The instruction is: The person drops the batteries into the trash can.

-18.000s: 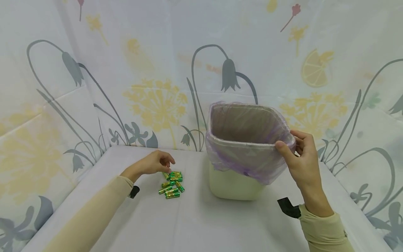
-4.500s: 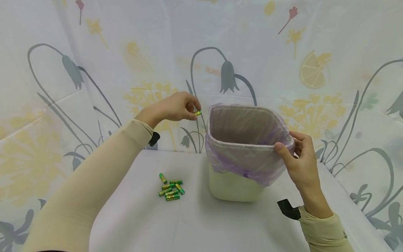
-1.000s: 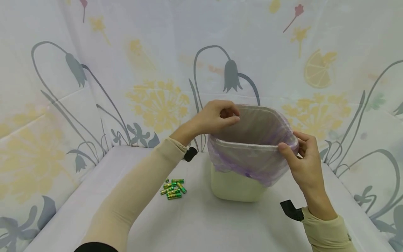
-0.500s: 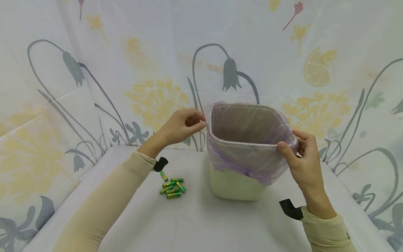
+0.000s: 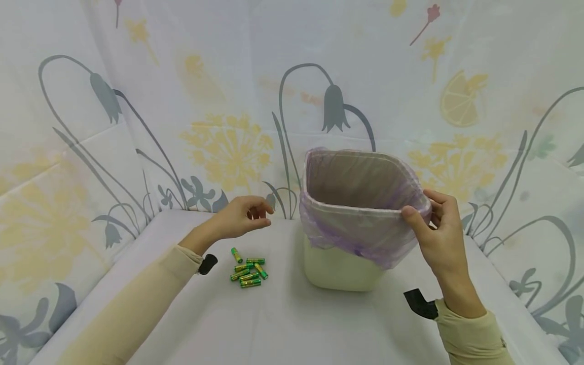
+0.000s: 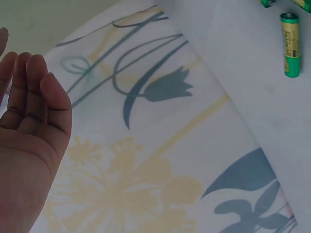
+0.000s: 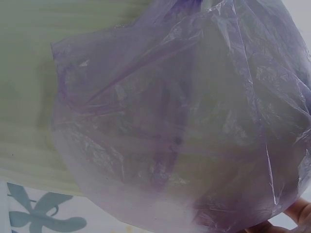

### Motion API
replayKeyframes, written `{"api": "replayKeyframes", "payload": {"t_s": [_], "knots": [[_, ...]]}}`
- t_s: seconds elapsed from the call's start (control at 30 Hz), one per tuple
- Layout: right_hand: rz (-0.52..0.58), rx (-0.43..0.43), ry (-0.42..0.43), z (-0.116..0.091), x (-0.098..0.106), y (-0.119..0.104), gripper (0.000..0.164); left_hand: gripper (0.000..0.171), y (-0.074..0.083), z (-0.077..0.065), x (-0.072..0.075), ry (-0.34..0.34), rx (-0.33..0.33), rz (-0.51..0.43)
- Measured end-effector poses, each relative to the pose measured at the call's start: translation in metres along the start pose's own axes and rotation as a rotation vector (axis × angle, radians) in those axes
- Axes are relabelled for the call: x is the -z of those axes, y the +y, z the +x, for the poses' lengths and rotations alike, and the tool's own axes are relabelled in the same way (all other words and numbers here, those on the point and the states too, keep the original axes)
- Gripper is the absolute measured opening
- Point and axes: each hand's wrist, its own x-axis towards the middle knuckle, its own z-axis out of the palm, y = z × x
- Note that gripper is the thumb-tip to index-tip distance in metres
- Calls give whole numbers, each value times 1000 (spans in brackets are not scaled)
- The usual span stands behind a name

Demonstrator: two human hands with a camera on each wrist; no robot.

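My left hand (image 5: 242,217) hangs in the air above and behind a small pile of green and gold batteries (image 5: 248,277), its fingers loosely bent around nothing. One battery (image 5: 236,255) lies a little apart at the back of the pile; the left wrist view also shows a battery (image 6: 291,46) on the cloth, away from the hand (image 6: 31,126). With thumb and fingers my right hand (image 5: 440,238) grips the right front corner of a pale green trash bin (image 5: 344,271). A thin purple trash bag (image 7: 160,111) lines the bin and folds over its rim. The bin's bottom is hidden.
A white cloth (image 5: 274,324) covers the table under the bin and batteries. Patterned curtains (image 5: 219,76) with printed flowers stand close behind and along both sides. Between the pile and the bin lies a narrow strip of cloth.
Over the last second my left hand has moved from over the bin's opening, left and down toward the batteries. Several seconds ago it pinched a battery. The right hand keeps its grip.
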Motion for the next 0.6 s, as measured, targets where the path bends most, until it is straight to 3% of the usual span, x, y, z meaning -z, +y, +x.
{"api": "replayKeyframes", "payload": {"t_s": [0.6], "knots": [[-14, -5, -14, -1, 1, -2, 53, 23, -68, -44, -17, -85, 131, -24]]}}
